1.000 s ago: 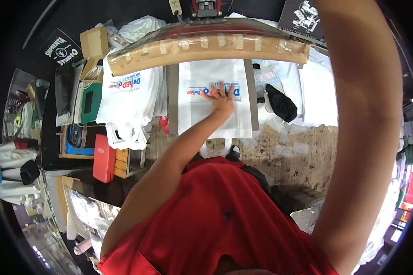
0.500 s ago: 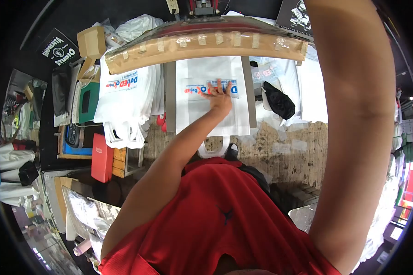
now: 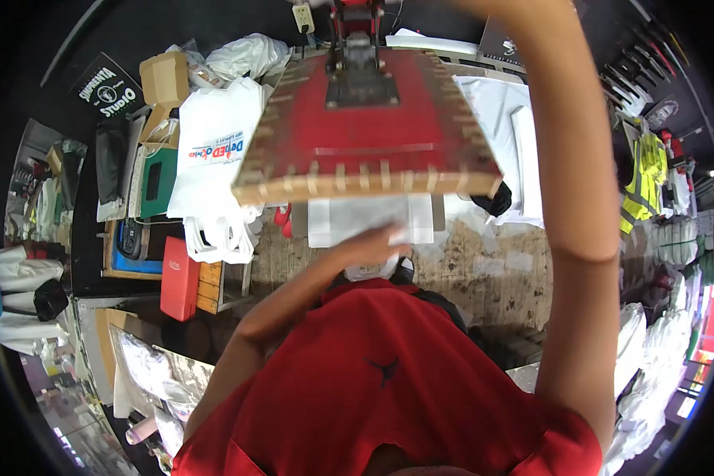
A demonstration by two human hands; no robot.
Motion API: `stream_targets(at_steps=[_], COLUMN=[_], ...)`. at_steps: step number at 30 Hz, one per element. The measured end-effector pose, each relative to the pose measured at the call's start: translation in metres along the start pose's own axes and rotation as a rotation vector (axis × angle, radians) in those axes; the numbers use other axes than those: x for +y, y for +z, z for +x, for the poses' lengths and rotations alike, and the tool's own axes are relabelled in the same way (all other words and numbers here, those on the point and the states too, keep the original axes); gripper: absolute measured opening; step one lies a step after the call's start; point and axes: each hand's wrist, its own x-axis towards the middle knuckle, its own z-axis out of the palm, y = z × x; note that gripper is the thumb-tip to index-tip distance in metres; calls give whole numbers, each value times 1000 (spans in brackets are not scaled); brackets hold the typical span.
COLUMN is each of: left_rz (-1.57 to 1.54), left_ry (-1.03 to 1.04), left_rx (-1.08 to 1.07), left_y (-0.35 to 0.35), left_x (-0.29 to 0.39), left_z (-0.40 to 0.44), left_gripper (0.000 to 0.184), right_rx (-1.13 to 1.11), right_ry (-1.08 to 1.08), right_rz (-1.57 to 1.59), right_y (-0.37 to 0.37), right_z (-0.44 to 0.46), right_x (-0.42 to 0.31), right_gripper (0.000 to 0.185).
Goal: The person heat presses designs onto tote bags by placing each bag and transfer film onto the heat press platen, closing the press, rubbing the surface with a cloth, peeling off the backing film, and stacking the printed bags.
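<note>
The red heat-press plate (image 3: pixel 365 127), edged with taped brown board, hangs low over the white bag (image 3: pixel 369 218) and hides its print. Only the bag's near end shows, lying flat on a grey board. My left hand (image 3: pixel 377 242) is over that near end, just in front of the plate's edge; it is smeared by motion and its fingers cannot be made out. My right arm reaches up past the top of the view, and the right hand lies outside it.
A stack of printed white bags (image 3: pixel 214 159) hangs at the left, beside a green case (image 3: pixel 159 184) and a red box (image 3: pixel 180 278). White cloth (image 3: pixel 508 143) and a black item (image 3: pixel 496 200) lie right of the press. Yellow vests (image 3: pixel 644 178) hang at the far right.
The press plate has come down and toward me, covering the bag's print. My left hand has drawn back from the print to the bag's near end. My right arm has shifted left.
</note>
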Motion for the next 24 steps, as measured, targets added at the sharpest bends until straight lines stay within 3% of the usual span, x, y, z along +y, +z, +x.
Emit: stream_targets(at_steps=[2, 3, 4, 5, 7, 8, 9, 10, 11, 13, 15, 17, 21, 23, 24], left_rz=[-229, -281, -322, -364, -1030, -1052, -820, -375, 74, 352, 332, 358, 395, 424, 429], left_ry=[173, 383, 579, 770, 697, 659, 512, 548, 570, 445, 442, 451, 464, 444, 436], left_rx=[-405, -446, -360, -266, -188, 56, 403, 530, 627, 640, 574, 592, 593, 532, 517], left_y=[-35, -47, -72, -91, -108, -116, -117, -126, -132, -114, -114, -105, -101, -91, -90], left_x=[51, 58, 75, 86, 79, 74, 69, 64, 59, 49, 36, 17, -1, -19, -22], left_z=[-69, -97, -114, -127, -137, -126, -105, -78, -53, -29, -16, -7, 9, 17, 18], left_gripper=[68, 68, 60, 52, 42, 36, 40, 47, 53, 66, 75, 78, 80, 81, 80], right_rx=[-160, -276, -378, -680, -712, -698, -688, -696, -600, -508, -550, -634, -532, -686, -512], right_ry=[-79, -110, -111, 88, 134, 160, 192, 195, 237, 296, 326, 375, 306, 314, 354], right_rz=[388, 664, 856, 1073, 993, 904, 816, 827, 863, 886, 957, 915, 946, 930, 953], right_y=[-24, -18, 5, 20, 60, 73, 81, 89, 95, 107, 111, 121, 149, 173, 172], right_z=[-66, -100, -137, -168, -245, -276, -299, -311, -321, -329, -335, -359, -394, -414, -405], right_x=[-24, -33, -41, -49, -78, -93, -104, -105, -102, -94, -90, -96, -104, -109, -109], right_gripper=[53, 47, 44, 46, 34, 27, 20, 20, 19, 24, 34, 32, 33, 37, 41])
